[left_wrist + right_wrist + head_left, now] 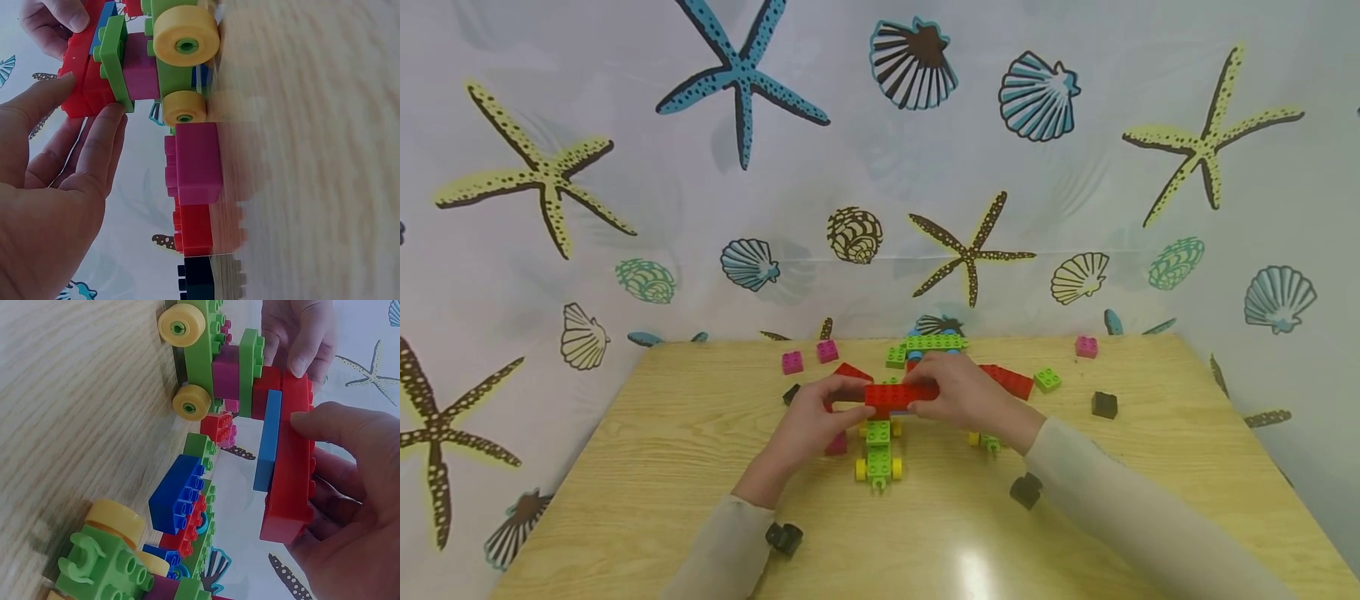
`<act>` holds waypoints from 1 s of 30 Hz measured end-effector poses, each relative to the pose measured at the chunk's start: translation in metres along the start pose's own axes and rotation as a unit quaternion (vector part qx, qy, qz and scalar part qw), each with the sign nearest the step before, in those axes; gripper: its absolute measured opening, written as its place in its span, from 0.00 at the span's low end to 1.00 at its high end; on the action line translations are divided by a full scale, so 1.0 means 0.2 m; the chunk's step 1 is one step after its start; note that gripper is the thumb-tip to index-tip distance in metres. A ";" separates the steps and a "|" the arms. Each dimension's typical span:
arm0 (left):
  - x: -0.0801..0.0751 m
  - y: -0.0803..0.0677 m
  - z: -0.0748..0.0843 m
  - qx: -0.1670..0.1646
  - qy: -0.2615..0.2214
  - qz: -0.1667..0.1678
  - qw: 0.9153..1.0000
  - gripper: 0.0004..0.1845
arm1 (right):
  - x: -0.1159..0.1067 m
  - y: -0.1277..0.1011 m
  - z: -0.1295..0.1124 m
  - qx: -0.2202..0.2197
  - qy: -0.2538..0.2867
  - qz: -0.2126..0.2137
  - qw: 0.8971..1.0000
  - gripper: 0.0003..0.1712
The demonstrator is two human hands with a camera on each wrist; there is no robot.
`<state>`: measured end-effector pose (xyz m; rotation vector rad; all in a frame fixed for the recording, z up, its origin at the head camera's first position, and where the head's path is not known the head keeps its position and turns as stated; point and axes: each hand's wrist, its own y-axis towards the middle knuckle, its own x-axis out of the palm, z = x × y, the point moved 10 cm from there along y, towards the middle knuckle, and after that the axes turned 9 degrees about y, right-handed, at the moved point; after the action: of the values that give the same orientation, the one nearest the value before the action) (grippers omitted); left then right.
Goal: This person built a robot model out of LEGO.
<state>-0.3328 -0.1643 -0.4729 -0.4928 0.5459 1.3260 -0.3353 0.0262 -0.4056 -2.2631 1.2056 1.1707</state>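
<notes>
A long red brick (294, 456) lies across the top of a stacked toy vehicle, with a thin blue brick (269, 440) under it. Below come a shorter red brick (266, 394), a green plate (247, 375), a magenta brick (226, 372) and a green wheeled base (878, 467) with yellow wheels. My left hand (812, 421) pinches the long red brick near its left end, thumb on one side and fingers on the other. Toward the other end, my right hand (962, 396) grips the same brick between thumb and fingers.
Behind the hands stands a green vehicle (936, 342) on blue wheels. Another green base (990, 442) with yellow wheels sits under my right forearm. Around lie magenta bricks (792, 362), a black brick (1104, 405), a green brick (1047, 379) and red bricks (1011, 382). A patterned curtain (880, 167) hangs behind.
</notes>
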 end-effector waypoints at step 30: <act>0.02 -0.04 0.01 0.022 -0.014 0.000 1.000 0.20 | 0.01 -0.04 -0.01 -0.013 0.000 -0.006 1.000 0.18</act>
<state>-0.3239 -0.1609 -0.4739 -0.4384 0.5508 1.3173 -0.3267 0.0282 -0.4069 -2.2849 1.1828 1.1885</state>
